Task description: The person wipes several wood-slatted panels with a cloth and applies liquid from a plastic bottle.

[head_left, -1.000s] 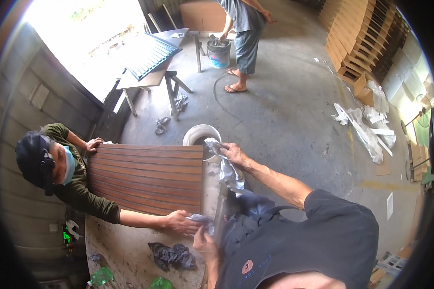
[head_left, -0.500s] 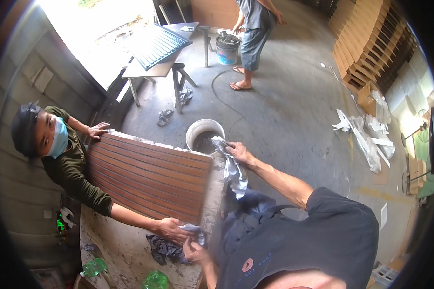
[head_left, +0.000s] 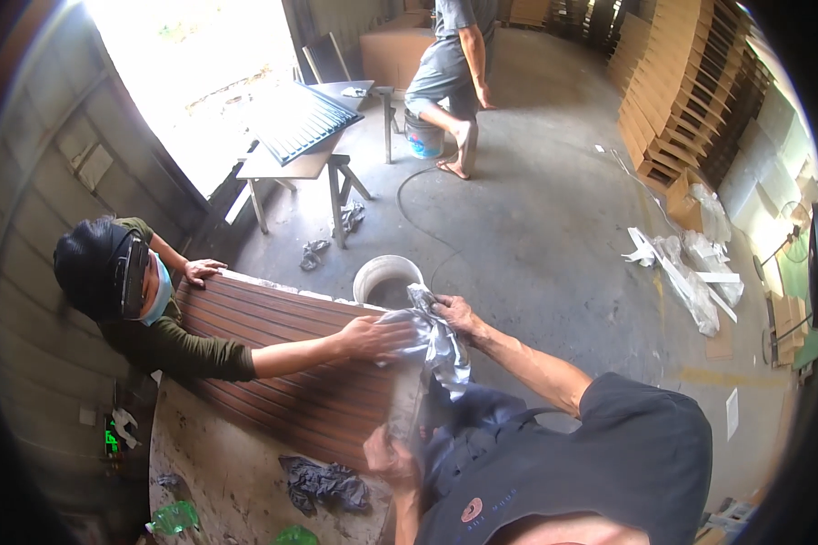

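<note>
A brown slatted wooden panel (head_left: 273, 345) with dark grooves lies on a stained work table (head_left: 218, 454) to my left. My right hand (head_left: 457, 314) is closed round a crumpled grey-white rag (head_left: 447, 350), which hangs past the panel's corner. My left hand (head_left: 391, 457) is at the panel's near right corner, its fingers smeared by motion; whether it holds anything does not show. A co-worker's hand (head_left: 373, 338) reaches across the panel to a whitish rag (head_left: 409, 331) beside mine. The co-worker's other hand (head_left: 204, 271) rests on the panel's far left corner.
A white bucket (head_left: 388, 271) stands beyond the panel. A dark rag (head_left: 323, 484) and a green bottle (head_left: 173, 518) lie on the table. Farther off are a panel on trestles (head_left: 304, 123), another person (head_left: 454, 82) by a bucket (head_left: 424, 136), and stacked brown boards (head_left: 677, 91).
The co-worker's hand has moved from the panel's near corner up toward my right hand. My left hand has shifted slightly up and right. The person in the background has turned and is stepping.
</note>
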Tool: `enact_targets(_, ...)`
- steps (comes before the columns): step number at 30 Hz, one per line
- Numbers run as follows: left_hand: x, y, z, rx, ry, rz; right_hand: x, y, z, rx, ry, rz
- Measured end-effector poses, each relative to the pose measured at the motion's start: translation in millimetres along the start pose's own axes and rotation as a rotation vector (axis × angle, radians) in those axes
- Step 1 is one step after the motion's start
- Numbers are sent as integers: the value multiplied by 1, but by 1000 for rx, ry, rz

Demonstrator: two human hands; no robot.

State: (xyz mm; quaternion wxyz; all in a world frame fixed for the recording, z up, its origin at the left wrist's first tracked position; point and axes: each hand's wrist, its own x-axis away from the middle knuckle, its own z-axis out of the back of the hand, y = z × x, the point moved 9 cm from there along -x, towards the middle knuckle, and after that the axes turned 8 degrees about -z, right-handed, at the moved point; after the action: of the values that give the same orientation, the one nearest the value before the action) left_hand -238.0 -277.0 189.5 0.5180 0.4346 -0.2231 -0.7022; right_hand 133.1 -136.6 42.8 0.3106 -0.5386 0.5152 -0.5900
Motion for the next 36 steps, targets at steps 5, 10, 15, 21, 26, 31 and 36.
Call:
enact_targets(5, 16, -27, 1, -201, 121, -17, -3, 15, 27, -85, -7, -103)
enact_targets(10, 61, -62, 6, -509, 217, 67, -9, 10, 38, -169, -26, -109)
enact_targets(15, 94, -85, -16, -669, 155, 210, -6, -3, 44, -107, -46, -184)
enact_targets(21, 80, -63, -44, -790, 214, 159, -29, -27, 107, 286, 12, -49)
enact_targets(26, 69, -32, -63, -784, 210, 130, -34, -17, 155, -59, -2, -133)
enact_targets(31, 78, -28, -61, -788, 230, 113, -33, -43, 162, -147, -18, -215)
enact_targets(36, 79, -24, -81, -762, 232, 77, -46, -41, 188, -92, 27, -189)
